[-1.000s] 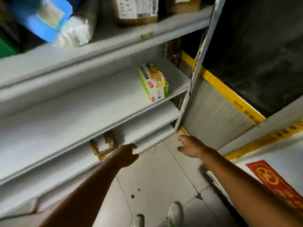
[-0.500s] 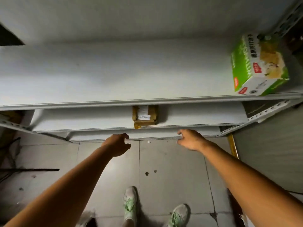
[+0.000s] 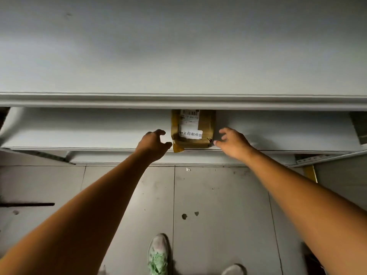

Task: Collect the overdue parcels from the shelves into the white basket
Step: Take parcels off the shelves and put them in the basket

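A small brown cardboard parcel (image 3: 192,130) with a white shipping label and a white sticker with printed characters lies on a low white shelf (image 3: 89,133), its rear part hidden under the shelf above. My left hand (image 3: 154,142) hovers just left of it with fingers spread and curved, not touching. My right hand (image 3: 232,141) is at the parcel's right side, fingers spread, thumb tip close to its front right corner. The white basket is not in view.
A wide white shelf (image 3: 178,100) juts out above the parcel and fills the upper view. Below is a grey tiled floor (image 3: 218,195) with my two shoes (image 3: 157,255). A perforated metal upright (image 3: 317,157) stands at the right.
The view has swung from the shelf's right end to face it straight on and moved closer. Both hands have reached forward from the floor edge to either side of the brown parcel.
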A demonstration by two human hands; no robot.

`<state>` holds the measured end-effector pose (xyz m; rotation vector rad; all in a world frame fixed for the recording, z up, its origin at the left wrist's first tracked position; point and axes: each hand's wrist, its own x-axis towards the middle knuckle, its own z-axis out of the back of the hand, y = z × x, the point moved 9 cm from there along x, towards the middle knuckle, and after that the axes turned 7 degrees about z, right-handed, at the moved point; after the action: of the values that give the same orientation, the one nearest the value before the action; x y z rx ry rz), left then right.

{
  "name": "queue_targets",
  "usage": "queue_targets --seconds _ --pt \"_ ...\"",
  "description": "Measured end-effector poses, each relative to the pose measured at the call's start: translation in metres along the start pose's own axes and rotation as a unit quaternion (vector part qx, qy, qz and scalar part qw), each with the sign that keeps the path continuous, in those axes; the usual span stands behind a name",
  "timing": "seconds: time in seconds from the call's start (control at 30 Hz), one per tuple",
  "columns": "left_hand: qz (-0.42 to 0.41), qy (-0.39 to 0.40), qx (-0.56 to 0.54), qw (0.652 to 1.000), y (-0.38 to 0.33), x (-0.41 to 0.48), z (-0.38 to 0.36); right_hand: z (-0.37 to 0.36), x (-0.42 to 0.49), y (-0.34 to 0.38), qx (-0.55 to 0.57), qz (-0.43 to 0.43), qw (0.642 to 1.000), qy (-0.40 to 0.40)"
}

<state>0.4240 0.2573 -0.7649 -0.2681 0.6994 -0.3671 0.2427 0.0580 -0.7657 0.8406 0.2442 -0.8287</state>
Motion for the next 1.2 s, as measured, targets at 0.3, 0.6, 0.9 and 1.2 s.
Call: queue_targets --seconds 0.3,0.6,0.9,1.2 --pt "-0.005 -0.012 -0.171 0.985 -0.023 0.071 -0.032 -0.012 0.067 -0.015 0.074 -0.009 0.993 -0.09" --pt "0.001 0.075 -0.359 0.93 -0.018 0.084 -0.054 -0.029 0.076 -0.014 0.208 0.016 0.973 -0.099" --pt "0.015 0.133 -0.386 0.913 -0.017 0.01 -0.07 -0.029 0.012 -0.026 0.201 -0.015 0.979 -0.038" --pt "0.02 0.183 -0.37 0.91 -0.054 -0.12 -0.062 0.026 -0.119 -0.041 0.204 -0.056 0.976 -0.046"
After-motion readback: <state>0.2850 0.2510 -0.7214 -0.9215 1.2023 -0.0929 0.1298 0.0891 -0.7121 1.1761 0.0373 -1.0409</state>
